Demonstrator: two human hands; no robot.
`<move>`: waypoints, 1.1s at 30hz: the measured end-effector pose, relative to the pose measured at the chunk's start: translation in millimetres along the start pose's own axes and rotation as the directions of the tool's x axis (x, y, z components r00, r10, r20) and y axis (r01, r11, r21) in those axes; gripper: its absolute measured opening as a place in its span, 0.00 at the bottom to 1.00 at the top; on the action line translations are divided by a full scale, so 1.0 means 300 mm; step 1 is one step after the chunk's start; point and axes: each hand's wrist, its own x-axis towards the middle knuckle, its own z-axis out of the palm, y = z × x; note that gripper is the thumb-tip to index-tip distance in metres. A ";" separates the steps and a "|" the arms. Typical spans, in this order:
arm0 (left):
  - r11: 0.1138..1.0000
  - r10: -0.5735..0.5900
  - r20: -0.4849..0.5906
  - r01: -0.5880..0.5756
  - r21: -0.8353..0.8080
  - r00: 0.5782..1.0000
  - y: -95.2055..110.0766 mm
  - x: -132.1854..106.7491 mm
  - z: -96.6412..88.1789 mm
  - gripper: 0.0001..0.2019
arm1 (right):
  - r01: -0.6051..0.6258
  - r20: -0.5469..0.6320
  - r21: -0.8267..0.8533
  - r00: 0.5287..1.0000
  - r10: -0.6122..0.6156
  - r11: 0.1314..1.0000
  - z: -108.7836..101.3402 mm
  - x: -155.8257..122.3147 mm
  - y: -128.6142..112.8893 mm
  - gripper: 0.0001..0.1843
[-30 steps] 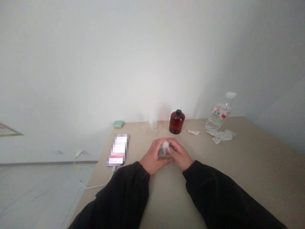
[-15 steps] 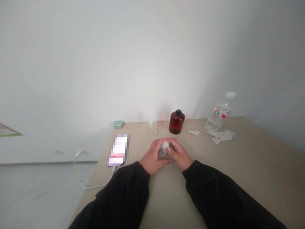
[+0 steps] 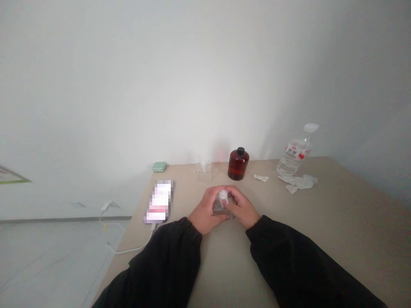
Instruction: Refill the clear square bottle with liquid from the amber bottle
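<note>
Both of my hands meet at the middle of the beige table (image 3: 321,214), around a small square glass bottle (image 3: 221,208) with brownish contents. Its white cap or pump top (image 3: 223,197) sticks up between them. My left hand (image 3: 205,209) wraps the bottle's left side and lower part. On the other side, my right hand (image 3: 244,208) holds the upper right, its fingers close to the white top. My fingers hide much of the bottle.
At the table's far edge stand a dark amber bottle with a black cap (image 3: 238,164), a small clear glass container (image 3: 204,170) and a clear water bottle (image 3: 294,150). Crumpled white tissue (image 3: 298,183) lies nearby. A charging phone (image 3: 159,202) lies left of my hands.
My hands stay in nearly the same place around the bottle. My fingers cover slightly more of the white top, and no other object has visibly moved.
</note>
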 end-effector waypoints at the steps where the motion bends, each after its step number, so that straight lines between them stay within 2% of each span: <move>1: 1.000 0.001 0.000 -0.001 0.003 1.000 0.000 0.000 0.000 0.40 | -0.002 -0.002 -0.002 1.000 0.002 1.000 0.000 0.000 -0.002 0.20; 33: 1.000 0.008 -0.005 -0.008 -0.009 1.000 -0.005 -0.001 0.000 0.41 | -0.010 -0.006 -0.016 1.000 0.010 1.000 0.000 0.000 0.002 0.21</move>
